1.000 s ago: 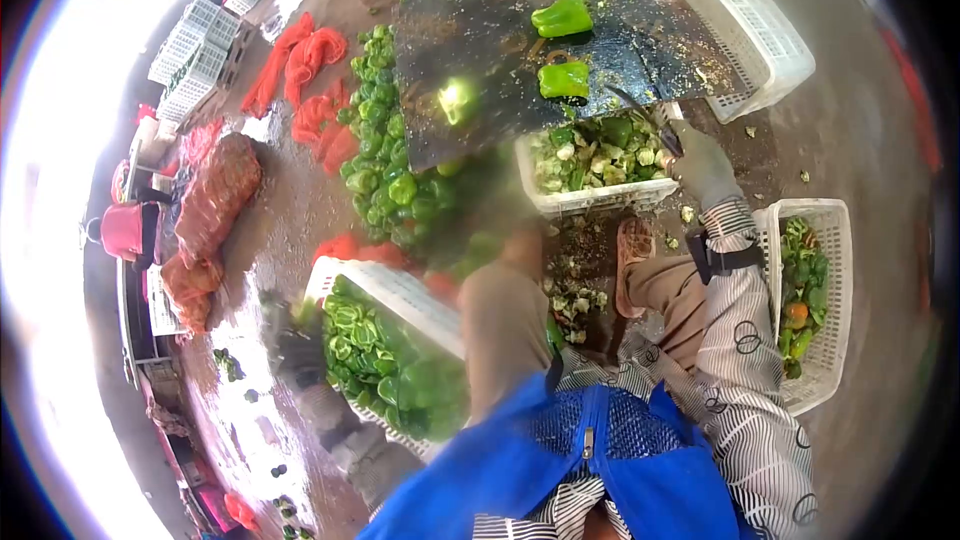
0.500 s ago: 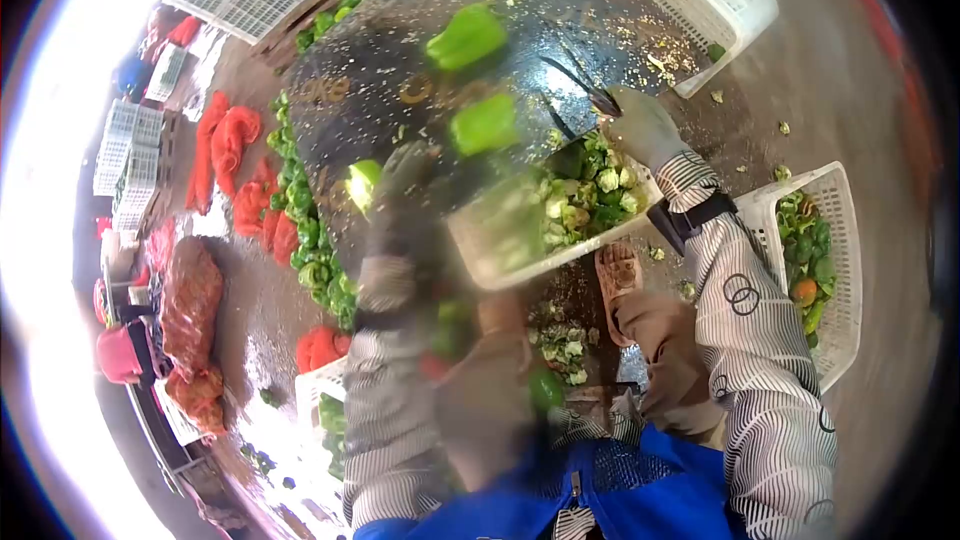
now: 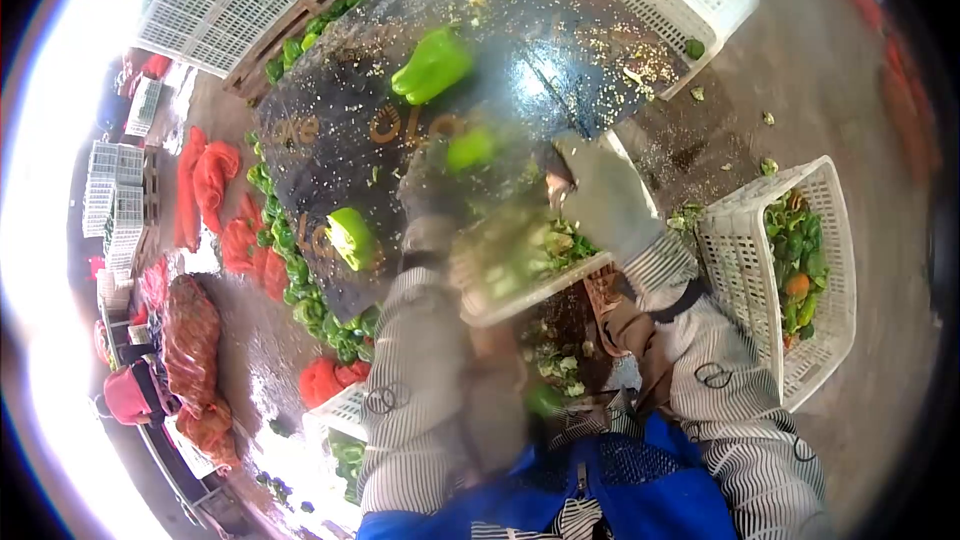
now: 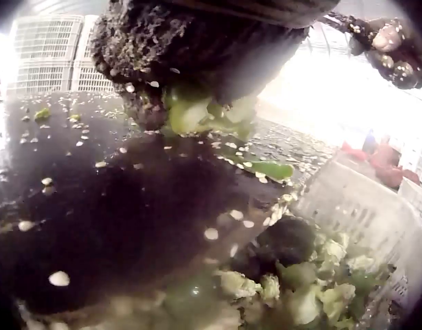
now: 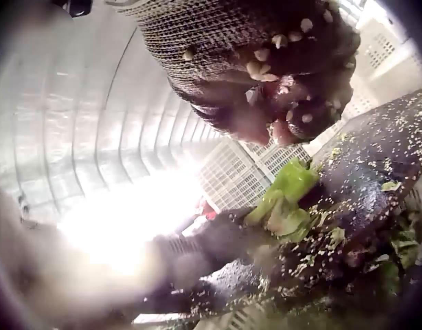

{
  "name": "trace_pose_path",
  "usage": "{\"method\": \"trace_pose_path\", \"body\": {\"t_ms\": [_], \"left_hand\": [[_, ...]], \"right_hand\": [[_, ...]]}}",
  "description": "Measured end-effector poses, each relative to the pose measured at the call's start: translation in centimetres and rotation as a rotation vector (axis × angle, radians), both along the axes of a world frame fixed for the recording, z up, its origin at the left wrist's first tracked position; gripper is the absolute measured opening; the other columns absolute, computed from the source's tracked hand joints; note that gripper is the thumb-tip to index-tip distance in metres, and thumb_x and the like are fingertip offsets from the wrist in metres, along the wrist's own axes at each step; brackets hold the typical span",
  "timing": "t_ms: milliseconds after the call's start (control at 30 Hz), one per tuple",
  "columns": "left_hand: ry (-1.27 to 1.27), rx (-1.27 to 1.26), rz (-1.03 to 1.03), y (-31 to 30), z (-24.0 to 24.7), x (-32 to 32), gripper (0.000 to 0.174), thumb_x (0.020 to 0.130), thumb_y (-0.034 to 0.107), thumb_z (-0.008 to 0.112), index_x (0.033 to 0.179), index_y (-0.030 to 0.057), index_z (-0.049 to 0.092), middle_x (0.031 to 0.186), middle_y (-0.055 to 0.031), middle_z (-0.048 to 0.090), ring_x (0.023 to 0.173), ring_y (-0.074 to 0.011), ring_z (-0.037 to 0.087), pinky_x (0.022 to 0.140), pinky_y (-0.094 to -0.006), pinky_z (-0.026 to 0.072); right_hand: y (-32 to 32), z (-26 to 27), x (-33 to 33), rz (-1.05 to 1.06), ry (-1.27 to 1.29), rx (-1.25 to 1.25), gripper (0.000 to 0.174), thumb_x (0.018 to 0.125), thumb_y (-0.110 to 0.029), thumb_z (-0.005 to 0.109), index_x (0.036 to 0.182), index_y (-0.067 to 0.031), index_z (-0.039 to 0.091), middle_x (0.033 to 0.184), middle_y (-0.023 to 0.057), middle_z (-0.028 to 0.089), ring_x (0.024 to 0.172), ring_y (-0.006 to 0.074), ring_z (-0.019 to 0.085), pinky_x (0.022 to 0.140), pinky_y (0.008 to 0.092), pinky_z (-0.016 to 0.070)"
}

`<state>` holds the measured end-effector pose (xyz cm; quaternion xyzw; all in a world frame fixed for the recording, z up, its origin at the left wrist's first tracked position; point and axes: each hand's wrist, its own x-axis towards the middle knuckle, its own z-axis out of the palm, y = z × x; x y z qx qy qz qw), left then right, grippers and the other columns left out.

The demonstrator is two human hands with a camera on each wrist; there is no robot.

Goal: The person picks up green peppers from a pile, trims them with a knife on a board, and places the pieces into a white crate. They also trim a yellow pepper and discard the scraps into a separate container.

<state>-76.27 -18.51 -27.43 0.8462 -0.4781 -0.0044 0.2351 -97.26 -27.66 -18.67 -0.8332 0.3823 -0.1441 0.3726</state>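
In the head view my gloved left hand (image 3: 435, 175) is blurred over the near edge of the dark board (image 3: 340, 170). It grips a green bell pepper (image 3: 470, 149), whose pale end shows below the fingers in the left wrist view. Close by on the right, my gloved right hand (image 3: 608, 198) is curled round a knife, whose thin dark blade (image 4: 332, 23) points toward the left hand in the left wrist view. Another bell pepper (image 3: 432, 67) lies farther back on the board, and one with a pale end (image 3: 350, 238) lies near its left edge.
Under the board's near edge stands a white crate (image 3: 540, 292) of pepper trimmings. Another crate (image 3: 840, 270) with green peppers and something orange is at the right. Green peppers (image 3: 300, 280) are heaped left of the board, near red net bags (image 3: 212, 180). Seeds litter the board.
My left hand has come up from low at the left to the board and taken hold of a pepper. The right hand with the knife has moved down and left, nearer the left hand.
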Motion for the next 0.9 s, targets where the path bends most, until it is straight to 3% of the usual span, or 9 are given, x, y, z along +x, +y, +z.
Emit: {"method": "trace_pose_path", "body": {"t_ms": [133,267,467,600,700,767,833,867,900], "left_hand": [[-0.044,0.165,0.058,1.4,0.3,-1.0,0.049,0.075,0.027,0.072,0.119,0.0130,0.057,0.110,-0.0144,0.063,0.098,-0.0355,0.064,0.082,-0.0469,0.0529],[-0.444,-0.034,-0.147,4.0,4.7,-3.6,0.046,0.070,0.032,0.075,0.108,0.0117,0.059,0.102,-0.0131,0.063,0.090,-0.0368,0.063,0.071,-0.0476,0.0525],[-0.548,-0.038,-0.048,9.0,4.9,-4.9,0.041,0.071,0.028,0.071,0.107,0.0121,0.059,0.098,-0.0099,0.063,0.085,-0.0326,0.063,0.072,-0.0454,0.0523],[-0.340,0.008,0.154,13.5,7.0,-6.5,0.047,0.077,0.020,0.070,0.120,0.0053,0.059,0.110,-0.0159,0.065,0.099,-0.0349,0.063,0.086,-0.0420,0.0513],[0.758,-0.663,0.330,15.6,10.2,-6.9,0.035,0.083,0.018,0.069,0.113,0.0020,0.062,0.096,-0.0153,0.067,0.084,-0.0301,0.066,0.076,-0.0363,0.0528],[0.795,-0.686,0.390,17.9,10.1,-6.3,0.032,0.085,0.018,0.068,0.112,0.0018,0.062,0.095,-0.0129,0.068,0.080,-0.0262,0.066,0.073,-0.0351,0.0533],[-0.110,-0.181,-0.012,20.0,8.3,-5.7,0.025,0.089,0.014,0.065,0.111,0.0022,0.062,0.095,-0.0063,0.067,0.078,-0.0183,0.065,0.072,-0.0331,0.0543],[-0.103,-0.180,-0.001,20.4,7.4,-6.2,0.025,0.089,0.014,0.065,0.111,0.0022,0.062,0.095,-0.0063,0.067,0.078,-0.0183,0.065,0.072,-0.0331,0.0543],[0.308,-0.341,0.089,19.7,7.4,-7.7,0.025,0.089,0.013,0.065,0.111,0.0017,0.062,0.098,-0.0062,0.067,0.083,-0.0191,0.065,0.075,-0.0342,0.0542]], "right_hand": [[3.1,0.0,-0.3,0.104,0.287,-0.033,0.034,0.081,-0.012,0.068,0.107,-0.0034,0.047,0.079,0.0155,0.062,0.072,0.0329,0.064,0.063,0.0422,0.0504],[5.5,0.2,-1.6,0.206,0.266,-0.131,0.031,0.080,-0.006,0.065,0.103,0.0020,0.046,0.077,0.0168,0.063,0.071,0.0311,0.067,0.060,0.0395,0.0526],[7.9,1.0,-2.4,0.249,0.191,-0.176,0.031,0.087,-0.005,0.057,0.113,0.0085,0.048,0.077,0.0175,0.066,0.069,0.0317,0.068,0.059,0.0378,0.0547],[7.9,-3.6,-3.4,0.388,0.257,0.005,0.032,0.087,-0.012,0.057,0.117,-0.0039,0.059,0.095,0.0205,0.067,0.087,0.0331,0.067,0.079,0.0410,0.0548],[6.7,-3.6,-4.8,0.492,0.502,0.098,0.033,0.084,-0.015,0.061,0.117,-0.0088,0.061,0.100,0.0170,0.066,0.094,0.0319,0.064,0.089,0.0414,0.0507],[5.9,-1.3,-4.2,0.436,0.341,0.141,0.034,0.084,-0.015,0.063,0.117,-0.0057,0.060,0.101,0.0164,0.066,0.095,0.0299,0.063,0.089,0.0409,0.0489],[4.1,-2.4,-2.3,0.303,0.247,0.034,0.038,0.083,-0.014,0.066,0.119,-0.0038,0.058,0.103,0.0186,0.066,0.094,0.0318,0.064,0.088,0.0408,0.0487],[2.8,-3.0,-1.0,0.246,0.269,-0.012,0.041,0.083,-0.013,0.066,0.122,-0.0037,0.057,0.105,0.0194,0.066,0.094,0.0326,0.065,0.089,0.0408,0.0485],[1.9,-2.4,0.0,0.183,0.287,-0.024,0.045,0.084,-0.014,0.065,0.126,-0.0043,0.055,0.108,0.0201,0.066,0.096,0.0333,0.065,0.090,0.0410,0.0483]]}}
